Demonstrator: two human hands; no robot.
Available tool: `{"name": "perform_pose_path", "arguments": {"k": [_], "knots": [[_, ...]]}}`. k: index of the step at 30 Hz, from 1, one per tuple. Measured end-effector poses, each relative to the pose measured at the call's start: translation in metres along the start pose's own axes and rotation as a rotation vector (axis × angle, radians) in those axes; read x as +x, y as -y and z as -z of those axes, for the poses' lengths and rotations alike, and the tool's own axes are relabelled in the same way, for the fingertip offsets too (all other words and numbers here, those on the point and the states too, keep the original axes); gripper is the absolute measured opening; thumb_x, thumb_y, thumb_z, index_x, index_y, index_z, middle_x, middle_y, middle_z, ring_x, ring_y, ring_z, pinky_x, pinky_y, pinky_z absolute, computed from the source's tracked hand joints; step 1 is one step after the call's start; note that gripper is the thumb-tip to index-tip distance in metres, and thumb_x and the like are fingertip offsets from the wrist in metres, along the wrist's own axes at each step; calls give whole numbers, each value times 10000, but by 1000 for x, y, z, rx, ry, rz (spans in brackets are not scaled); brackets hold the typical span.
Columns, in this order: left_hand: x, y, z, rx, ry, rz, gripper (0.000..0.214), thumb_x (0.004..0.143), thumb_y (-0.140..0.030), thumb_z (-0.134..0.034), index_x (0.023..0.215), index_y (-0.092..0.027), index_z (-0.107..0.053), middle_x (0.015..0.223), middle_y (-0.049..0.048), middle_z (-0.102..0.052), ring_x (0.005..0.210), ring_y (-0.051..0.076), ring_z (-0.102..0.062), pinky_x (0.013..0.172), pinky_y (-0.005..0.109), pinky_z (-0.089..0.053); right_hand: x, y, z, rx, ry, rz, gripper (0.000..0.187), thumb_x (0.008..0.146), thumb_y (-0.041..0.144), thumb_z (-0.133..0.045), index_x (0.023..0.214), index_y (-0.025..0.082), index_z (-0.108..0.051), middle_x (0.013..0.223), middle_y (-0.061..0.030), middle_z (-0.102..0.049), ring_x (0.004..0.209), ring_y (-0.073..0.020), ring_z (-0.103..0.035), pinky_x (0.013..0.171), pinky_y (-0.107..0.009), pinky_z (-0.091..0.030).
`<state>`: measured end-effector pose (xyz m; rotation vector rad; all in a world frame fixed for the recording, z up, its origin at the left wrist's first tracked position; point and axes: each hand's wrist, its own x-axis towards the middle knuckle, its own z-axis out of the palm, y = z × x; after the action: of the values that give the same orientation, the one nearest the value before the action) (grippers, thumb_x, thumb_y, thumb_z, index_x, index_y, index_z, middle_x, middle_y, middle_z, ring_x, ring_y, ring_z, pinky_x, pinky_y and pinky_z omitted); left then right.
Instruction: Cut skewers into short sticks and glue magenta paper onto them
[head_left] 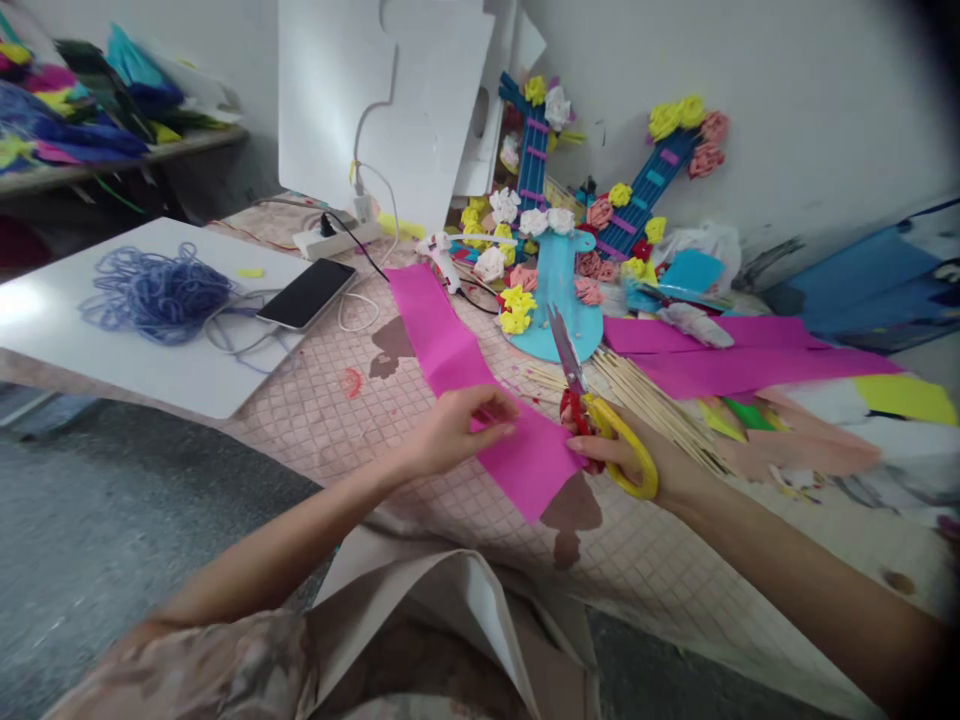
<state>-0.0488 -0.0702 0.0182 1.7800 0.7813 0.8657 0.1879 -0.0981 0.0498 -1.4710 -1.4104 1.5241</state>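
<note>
My left hand pinches the near end of a long magenta paper strip that lies across the checked table cloth. On the strip's right edge, my right hand grips scissors with red and yellow handles. Their blades point up and away. A bundle of thin wooden sticks lies just right of the scissors.
A blue stand with paper flowers is behind the strip, with blue flower-decked pieces against the wall. More magenta sheets lie right. A phone, a blue cord tangle, a white board and a glue gun sit left.
</note>
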Motion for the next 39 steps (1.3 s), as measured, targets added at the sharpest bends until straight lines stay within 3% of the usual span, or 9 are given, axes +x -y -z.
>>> {"name": "perform_pose_path", "arguments": {"k": [6,10,13,19,24,27,30,35,39], "knots": [[62,-4,1,153,410,-218,219,890,-258,-520,1057,-143,-603,1081,89,-660,984,170,-606,862,296,-456,-2,2,4,3,-23,-6,332,626,294,-748,861,200,-533,699,42,-520,513,-71,-470,429,-201,-391],[89,-1,-5,130,631,-224,222,848,-313,-577,956,-129,-639,909,52,-677,835,143,-605,748,253,-455,-2,3,9,-3,-42,10,368,608,320,-781,866,199,-549,733,35,-535,542,-70,-482,442,-193,-397],[101,3,-11,162,598,-199,195,807,-316,-618,840,-126,-645,787,20,-656,715,117,-565,656,232,-426,1,-1,15,10,-120,38,386,593,344,-803,830,203,-533,680,48,-526,500,-67,-476,418,-194,-376],[108,3,-20,325,151,-131,159,819,-278,-578,779,-133,-628,714,11,-637,661,116,-545,606,229,-397,11,-16,25,126,-219,74,389,598,310,-808,768,216,-471,560,84,-484,407,-66,-448,372,-200,-331],[105,-4,-27,477,-20,-158,115,831,-239,-555,829,-146,-622,772,34,-661,702,146,-586,641,257,-418,13,-18,31,197,-228,125,365,589,288,-804,727,211,-475,577,77,-494,425,-65,-447,383,-197,-340],[101,-9,-23,530,18,-172,260,814,-331,-606,999,-148,-605,849,55,-663,753,174,-600,662,276,-429,6,-13,35,169,-302,149,372,570,291,-812,740,216,-489,575,85,-470,441,-67,-433,395,-199,-343],[104,-11,-10,538,154,-187,467,751,-392,-679,1135,-157,-559,921,64,-651,812,187,-598,692,280,-431,-6,-6,39,82,-352,152,378,563,297,-817,721,216,-484,564,84,-452,460,-72,-432,417,-205,-339],[116,-15,20,494,442,-178,210,705,-302,-700,829,-147,-628,749,3,-610,696,129,-539,623,227,-383,-22,0,47,-58,-372,204,357,587,325,-806,738,221,-500,578,73,-461,503,-87,-423,443,-216,-333],[107,-34,33,501,490,-218,196,735,-319,-670,718,-142,-588,703,-8,-583,672,114,-513,605,215,-361,-25,3,50,-73,-384,228,367,591,331,-800,812,228,-526,599,73,-441,513,-91,-403,437,-224,-315]]}}
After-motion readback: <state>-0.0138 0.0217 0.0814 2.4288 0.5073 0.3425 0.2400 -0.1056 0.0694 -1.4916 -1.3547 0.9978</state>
